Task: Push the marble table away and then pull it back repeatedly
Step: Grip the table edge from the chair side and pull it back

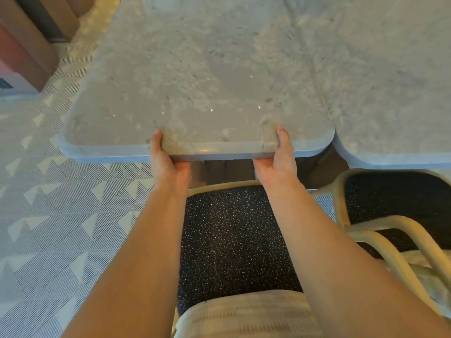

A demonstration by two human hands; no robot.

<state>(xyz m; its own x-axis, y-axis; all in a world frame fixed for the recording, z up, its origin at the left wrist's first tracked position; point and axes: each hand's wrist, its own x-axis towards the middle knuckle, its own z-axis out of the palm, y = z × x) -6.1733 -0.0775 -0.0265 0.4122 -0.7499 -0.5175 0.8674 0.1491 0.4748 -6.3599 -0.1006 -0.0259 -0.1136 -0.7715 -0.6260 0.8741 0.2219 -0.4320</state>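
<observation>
The marble bench (195, 81) fills the upper centre of the frame, its near edge clamped by the left grip (166, 159) and right grip (280, 157), thumbs on top; whether this is push or pull is unclear, and the next stroke likely needs even, level force.

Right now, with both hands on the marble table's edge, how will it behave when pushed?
Likely heavy: the table top looks like a thick stone slab. Probably rigid, sliding as one piece. The left hand and right hand grip the near edge with thumbs on top, so it should track straight.
</observation>
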